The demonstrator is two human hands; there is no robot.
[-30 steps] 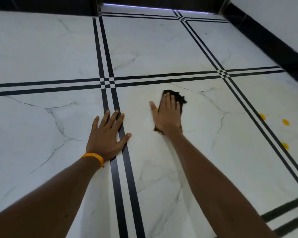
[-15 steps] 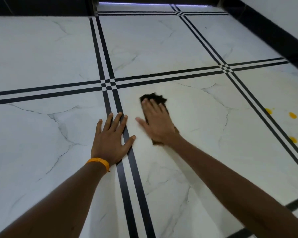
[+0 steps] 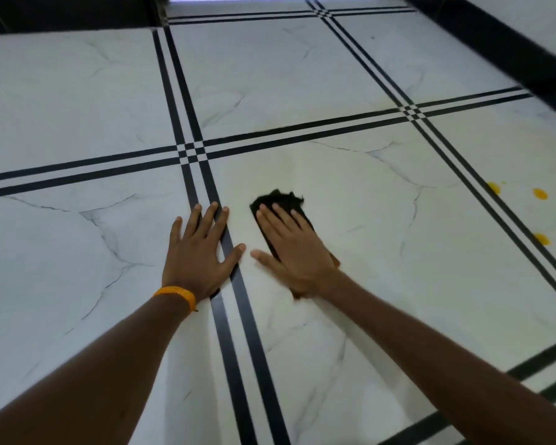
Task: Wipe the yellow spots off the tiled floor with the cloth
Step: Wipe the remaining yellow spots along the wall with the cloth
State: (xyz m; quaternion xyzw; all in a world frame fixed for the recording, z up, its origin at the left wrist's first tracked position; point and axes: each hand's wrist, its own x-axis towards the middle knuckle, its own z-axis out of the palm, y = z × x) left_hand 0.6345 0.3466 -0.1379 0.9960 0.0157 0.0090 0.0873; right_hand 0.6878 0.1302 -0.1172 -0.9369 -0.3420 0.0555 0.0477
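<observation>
Pressing my right hand (image 3: 294,252) flat on the dark cloth (image 3: 278,202), fingers spread — palm on it, nothing pinched — I have it pinned to the white marble-look floor tile (image 3: 382,226), its frayed far edge showing past my fingertips. My left hand (image 3: 199,252), orange wristband (image 3: 175,294) on, lies open just to the left across the black tile stripes (image 3: 235,348). Three yellow spots (image 3: 540,194) sit well off to the right — beyond the next stripes
</observation>
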